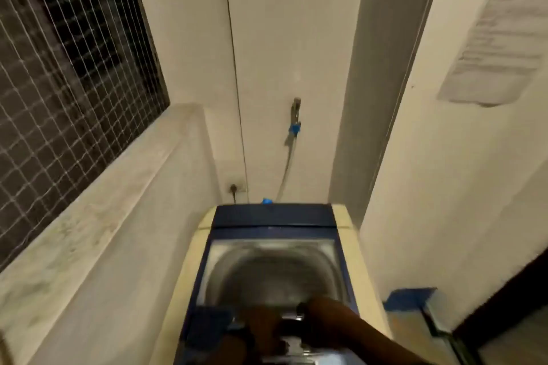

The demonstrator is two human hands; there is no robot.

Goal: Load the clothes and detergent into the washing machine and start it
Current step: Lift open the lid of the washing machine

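A cream top-load washing machine [360, 252] with a dark blue top frame stands below me. Its grey steel drum [272, 270] shows inside the frame; I cannot tell whether a glass lid covers it. Both my hands are at the machine's front edge, blurred. My left hand [264, 330] rises from the bottom edge over a silvery panel [296, 345]. My right hand [311, 310] comes in on a forearm from the lower right, with something dark between the two hands. A dark blue shape [209, 326] lies at the front left corner. I see no clothes or detergent.
On the back wall are a tap with a blue connector [295, 127], a hose [285, 169] running down to the machine, and a plugged socket [237, 187]. A stone ledge [98, 216] under a meshed window [65, 68] runs along the left. A blue-headed tool [410, 299] leans at the right wall.
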